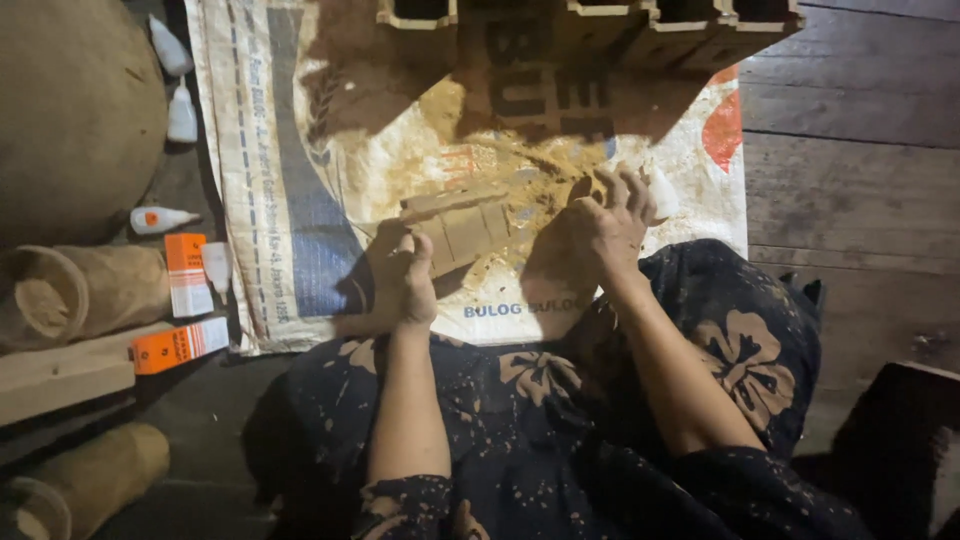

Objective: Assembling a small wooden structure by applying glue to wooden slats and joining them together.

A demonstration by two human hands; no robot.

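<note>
L hand (405,275) gripping slatted wood piece (462,228), R hand (608,222) pinching white bottle (660,195); sawdust on woven sack (290,200)

Single head cam, looking steeply down over the person's own lap, close range. Fingers (622,195) sit mid-frame; woven sack (300,200) spreads beyond and left of them, plank floor (850,130) to their right. No second view.
</note>
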